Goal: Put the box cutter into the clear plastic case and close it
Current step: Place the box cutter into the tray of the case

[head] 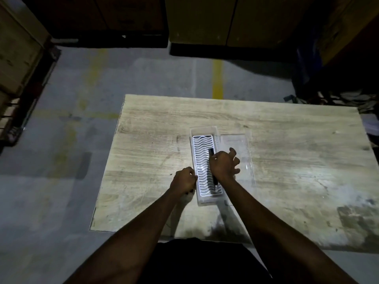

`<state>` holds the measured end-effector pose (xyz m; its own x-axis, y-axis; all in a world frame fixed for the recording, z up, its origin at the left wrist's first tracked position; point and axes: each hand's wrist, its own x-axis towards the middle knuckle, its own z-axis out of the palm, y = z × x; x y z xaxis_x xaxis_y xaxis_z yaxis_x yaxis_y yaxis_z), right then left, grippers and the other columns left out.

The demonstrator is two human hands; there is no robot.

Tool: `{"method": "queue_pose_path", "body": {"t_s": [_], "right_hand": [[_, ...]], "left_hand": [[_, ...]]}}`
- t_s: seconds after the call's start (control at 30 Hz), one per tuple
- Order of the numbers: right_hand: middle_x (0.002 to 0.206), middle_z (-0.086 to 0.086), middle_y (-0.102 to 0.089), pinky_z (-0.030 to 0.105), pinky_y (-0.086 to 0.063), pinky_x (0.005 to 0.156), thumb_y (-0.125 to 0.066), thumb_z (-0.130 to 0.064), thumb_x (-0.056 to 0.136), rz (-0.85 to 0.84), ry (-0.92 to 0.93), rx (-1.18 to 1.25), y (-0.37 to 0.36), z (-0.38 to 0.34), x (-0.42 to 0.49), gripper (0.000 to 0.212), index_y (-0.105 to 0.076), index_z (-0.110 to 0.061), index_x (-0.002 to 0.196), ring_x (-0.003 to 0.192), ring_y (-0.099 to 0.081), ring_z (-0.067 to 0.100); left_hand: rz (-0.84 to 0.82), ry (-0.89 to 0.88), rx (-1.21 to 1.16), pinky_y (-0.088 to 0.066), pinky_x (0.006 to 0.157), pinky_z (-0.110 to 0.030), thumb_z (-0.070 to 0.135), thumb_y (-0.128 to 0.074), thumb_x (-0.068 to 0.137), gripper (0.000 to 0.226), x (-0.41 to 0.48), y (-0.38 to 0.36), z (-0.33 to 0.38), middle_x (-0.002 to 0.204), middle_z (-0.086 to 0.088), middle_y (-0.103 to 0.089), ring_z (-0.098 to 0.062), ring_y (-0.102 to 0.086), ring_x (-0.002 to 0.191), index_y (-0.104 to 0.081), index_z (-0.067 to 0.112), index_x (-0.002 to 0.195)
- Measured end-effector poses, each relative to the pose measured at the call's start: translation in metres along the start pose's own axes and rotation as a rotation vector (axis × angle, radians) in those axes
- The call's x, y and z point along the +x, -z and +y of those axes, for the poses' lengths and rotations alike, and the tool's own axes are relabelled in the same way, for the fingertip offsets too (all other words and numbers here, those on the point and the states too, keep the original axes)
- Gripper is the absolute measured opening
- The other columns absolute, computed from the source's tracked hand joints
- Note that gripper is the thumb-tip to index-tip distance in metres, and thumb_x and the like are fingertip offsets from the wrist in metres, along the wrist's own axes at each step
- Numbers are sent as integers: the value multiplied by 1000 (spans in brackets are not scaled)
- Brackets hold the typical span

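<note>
A clear plastic case lies open on the wooden table, its white wavy insert facing up. Its clear lid lies flat to the right of the tray. A black box cutter lies lengthwise along the insert's right side, its middle hidden under my right hand. That hand is over the cutter with thumb and forefinger on it and the other fingers spread above the lid. My left hand is curled against the case's left edge near its front end.
The table stands on a grey concrete floor with a yellow line beyond it. Stacked cardboard boxes stand at the back, a dark rack at the left and dim clutter at the right.
</note>
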<state>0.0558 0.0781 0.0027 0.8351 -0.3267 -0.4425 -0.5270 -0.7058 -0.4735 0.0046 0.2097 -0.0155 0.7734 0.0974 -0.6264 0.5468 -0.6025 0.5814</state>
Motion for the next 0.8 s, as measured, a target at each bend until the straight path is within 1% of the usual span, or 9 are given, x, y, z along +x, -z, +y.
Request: {"method": "queue_pose_path", "body": {"t_s": [0.13,0.27,0.3,0.4,0.47,0.53,0.6,0.67,0.8], "right_hand": [[156,4,-16,63,-26,105,-50,-43,93,5,-100,-73,-25,1,0,35,-70,-14,97,134,-25,39],[155,5,-19,65,-22,108,-57,-34,89,33,-121,-141,-36,-1,1,27,-68,-13,104,136,-24,40],[155,5,-20,65,-22,108,-58,-31,88,41,-133,-149,-39,-1,1,26,-68,-13,104,136,-24,40],[152,6,-24,63,-24,106,-62,-29,85,91,-142,-227,-48,-2,1,24,-69,-14,102,133,-27,39],[148,6,-29,60,-28,103,-66,-29,81,123,-154,-287,-53,-3,1,21,-71,-16,97,129,-31,39],[143,6,-32,57,-30,98,-70,-27,75,145,-169,-329,-56,-4,1,20,-71,-17,92,123,-34,39],[137,7,-36,55,-31,94,-72,-25,72,165,-171,-363,-58,-4,1,20,-71,-16,89,119,-37,38],[133,8,-37,53,-32,93,-73,-24,71,176,-179,-384,-59,-3,1,20,-71,-15,89,117,-38,38],[131,8,-38,52,-33,92,-72,-23,71,160,-179,-403,-58,-4,1,22,-71,-16,91,115,-38,38]], "left_hand": [[-27,-35,-1,-50,58,-31,29,-57,84,8,3,1,-4,82,-13,-75,-27,-68,65,-55,23,79],[-39,-58,-9,-50,57,-30,29,-56,84,7,4,2,-5,77,-9,-71,-21,-61,55,-55,25,79],[-40,-60,-10,-52,58,-32,29,-57,84,7,4,2,-5,78,-9,-70,-22,-62,57,-54,26,78],[-31,-73,-1,-58,66,-40,30,-57,83,8,7,1,-8,88,-13,-71,-32,-67,75,-54,29,76],[-22,-70,-1,-59,67,-42,31,-57,82,9,8,-1,-10,87,-11,-70,-33,-68,79,-54,30,75],[-18,-63,-20,-57,69,-39,30,-57,82,8,7,-2,-10,80,-4,-65,-31,-67,81,-54,29,74],[-21,-57,-20,-51,69,-32,29,-55,83,8,7,-3,-10,78,-1,-64,-30,-67,85,-54,28,75],[-16,-52,-14,-44,69,-28,30,-54,83,8,8,-3,-10,86,-5,-70,-28,-66,90,-54,28,76],[-3,-52,-12,-40,70,-28,26,-53,84,7,6,-3,-9,94,-7,-72,-27,-64,93,-55,26,78]]}}
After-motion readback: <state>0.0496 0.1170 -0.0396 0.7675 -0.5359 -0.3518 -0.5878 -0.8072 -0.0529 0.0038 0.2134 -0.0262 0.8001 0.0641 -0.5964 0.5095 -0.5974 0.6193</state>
